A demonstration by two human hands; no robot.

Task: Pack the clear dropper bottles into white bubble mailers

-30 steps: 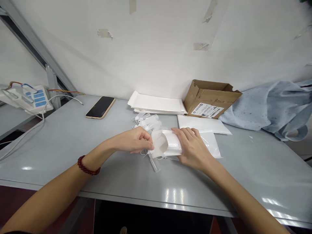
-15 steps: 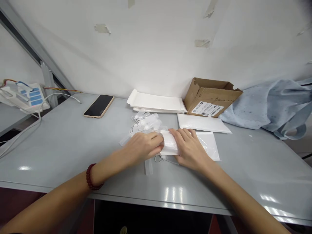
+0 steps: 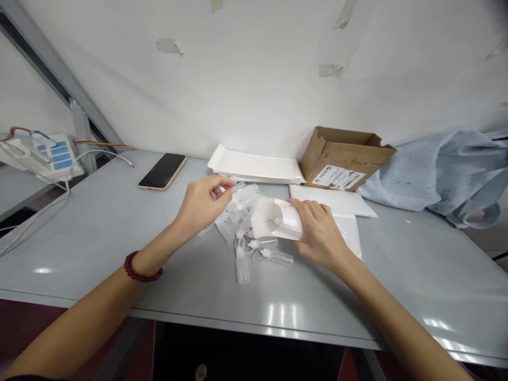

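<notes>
My right hand (image 3: 319, 230) grips a white padded envelope (image 3: 293, 219) from its right side. The envelope's mouth faces left and gapes, with something pale showing just inside it. My left hand (image 3: 206, 203) is over the left edge of a heap of small translucent plastic bottles (image 3: 226, 227). Its thumb and fingers are curled together; what lies between them, if anything, is hidden. In front of the envelope lie a few loose bottles (image 3: 278, 257) with looped cap straps, one of them (image 3: 242, 267) pointing toward me.
A stack of white padded envelopes (image 3: 257, 165) is by the wall, with single envelopes (image 3: 329, 200) to the right. A cardboard box (image 3: 349, 159) and pale blue cloth (image 3: 428, 174) are at back right. Left are a phone (image 3: 163, 172), a white cable (image 3: 65, 193) and a power strip (image 3: 57, 156).
My left hand has let go of the envelope and moved left and up to the bottle heap. The envelope's mouth, covered by my fingers before, now shows open in my right hand.
</notes>
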